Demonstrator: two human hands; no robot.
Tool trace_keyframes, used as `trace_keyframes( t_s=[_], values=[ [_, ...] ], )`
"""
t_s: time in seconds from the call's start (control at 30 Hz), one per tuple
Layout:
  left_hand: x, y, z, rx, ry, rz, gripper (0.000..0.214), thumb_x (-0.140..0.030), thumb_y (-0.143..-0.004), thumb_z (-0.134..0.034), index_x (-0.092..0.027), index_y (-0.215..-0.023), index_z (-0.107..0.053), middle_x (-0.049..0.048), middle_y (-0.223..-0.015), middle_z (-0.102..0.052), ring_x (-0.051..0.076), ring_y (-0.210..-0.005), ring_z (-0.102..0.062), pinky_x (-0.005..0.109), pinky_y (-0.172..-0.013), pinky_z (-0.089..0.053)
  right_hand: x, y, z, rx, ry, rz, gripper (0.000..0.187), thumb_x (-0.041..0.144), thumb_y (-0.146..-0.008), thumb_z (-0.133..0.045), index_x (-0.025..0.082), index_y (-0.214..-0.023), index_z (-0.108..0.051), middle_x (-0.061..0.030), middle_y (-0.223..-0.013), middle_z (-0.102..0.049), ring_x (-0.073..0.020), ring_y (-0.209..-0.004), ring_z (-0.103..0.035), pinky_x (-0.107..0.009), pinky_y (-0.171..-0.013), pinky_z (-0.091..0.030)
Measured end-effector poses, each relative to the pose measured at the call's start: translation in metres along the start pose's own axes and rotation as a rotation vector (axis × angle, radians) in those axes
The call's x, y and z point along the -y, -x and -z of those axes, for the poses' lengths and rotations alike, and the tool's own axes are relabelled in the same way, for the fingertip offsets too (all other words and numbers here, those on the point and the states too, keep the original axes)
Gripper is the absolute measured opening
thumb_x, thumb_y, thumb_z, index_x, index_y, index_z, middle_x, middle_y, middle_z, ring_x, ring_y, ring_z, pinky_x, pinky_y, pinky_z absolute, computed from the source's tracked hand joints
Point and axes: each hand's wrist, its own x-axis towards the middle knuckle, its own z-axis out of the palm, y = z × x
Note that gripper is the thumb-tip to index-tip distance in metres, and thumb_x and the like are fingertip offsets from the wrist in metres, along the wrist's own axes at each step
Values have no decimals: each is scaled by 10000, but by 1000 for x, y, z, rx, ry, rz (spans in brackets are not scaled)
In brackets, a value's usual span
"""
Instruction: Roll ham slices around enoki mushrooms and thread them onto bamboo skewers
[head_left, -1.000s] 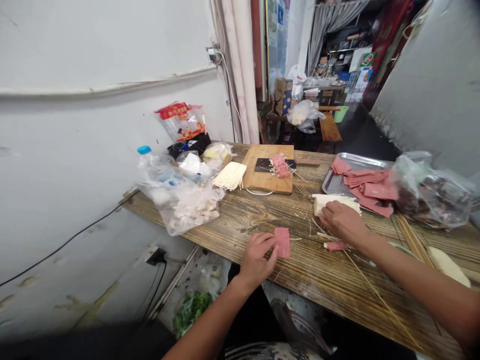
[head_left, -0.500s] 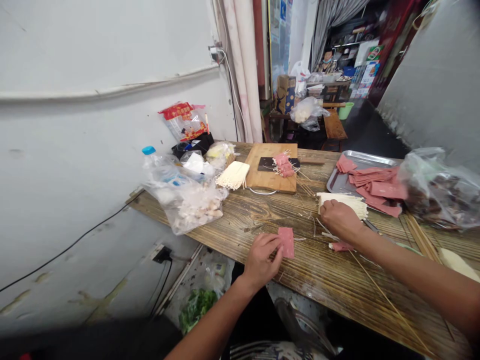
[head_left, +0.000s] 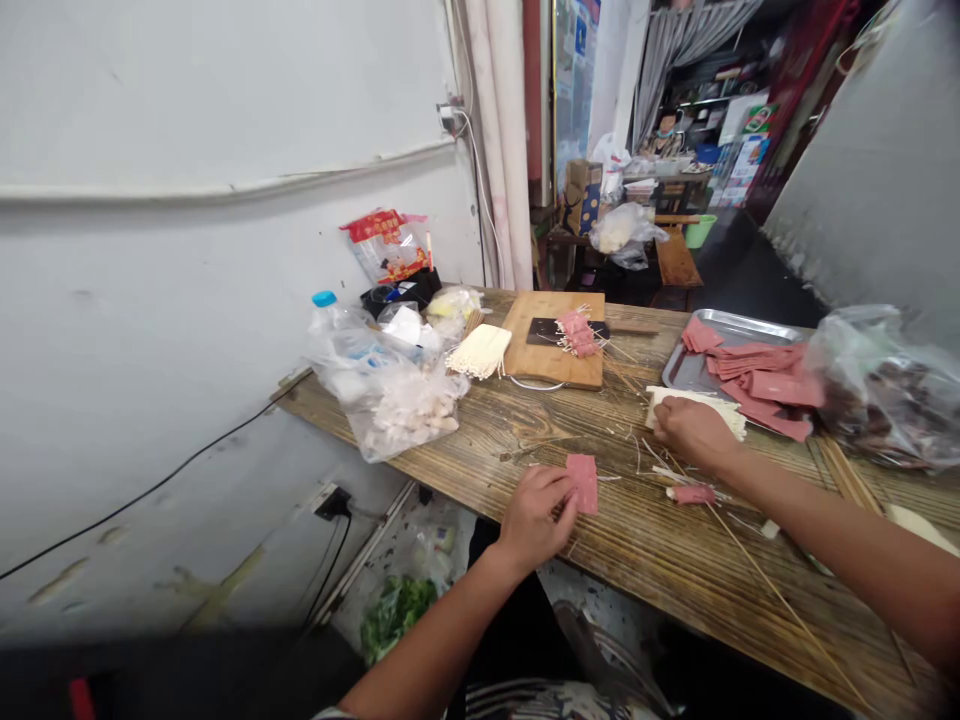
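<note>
My left hand [head_left: 537,515] rests on the wooden table [head_left: 525,430] with its fingertips pressed on the edge of a flat pink meat slice [head_left: 583,482]. My right hand [head_left: 694,433] lies curled over a bundle of white enoki mushrooms [head_left: 705,402]; whether it grips any strands is hidden. A rolled pink slice on a long bamboo skewer [head_left: 694,494] lies just in front of that hand.
A metal tray [head_left: 694,368] with several pink slices stands at the right. A cutting board [head_left: 551,340] holds finished skewered rolls [head_left: 579,333]. Plastic bags [head_left: 390,390] and a water bottle [head_left: 330,320] crowd the left; another bag [head_left: 885,385] sits far right.
Both hands have stayed where they were on the slice and the mushrooms. The view has drifted a little to the left.
</note>
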Motion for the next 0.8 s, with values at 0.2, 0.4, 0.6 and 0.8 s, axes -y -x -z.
trace_keyframes(
  t_s=[0.2, 0.4, 0.6, 0.8],
  values=[
    [0, 1, 0, 3, 1, -3, 179, -116, -831, -567, -183, -953, -680, 81, -965, -697, 186, -898, -623, 361, -833, -518, -20, -1, -10, -117, -183, -90, 158, 209, -765, -494, 165, -673, -614, -73, -736, -667, -154, -614, -577, -261, -579, -350],
    [-1, 0, 0, 5, -13, -1, 179, -119, -829, -567, -190, -945, -684, 81, -966, -696, 190, -894, -626, 369, -836, -515, -33, 3, -12, -204, -536, -97, 196, 316, -747, -494, 187, -656, -611, -32, -633, -628, -130, -538, -535, -242, -542, -375],
    [-2, -5, 0, 1, -22, 34, 206, -133, -836, -560, -193, -982, -692, 84, -962, -704, 208, -898, -626, 394, -835, -515, -51, 17, -9, -276, -827, -174, 294, 451, -750, -538, 183, -732, -655, -26, -655, -636, -146, -570, -546, -260, -556, -408],
    [-21, -37, -12, 13, 70, 41, 198, -145, -871, -549, -187, -967, -718, 67, -962, -726, 192, -889, -648, 367, -828, -524, -67, 38, 12, -400, -1027, -390, 376, 565, -718, -595, 195, -721, -664, -14, -609, -628, -145, -573, -530, -266, -555, -395]
  ],
)
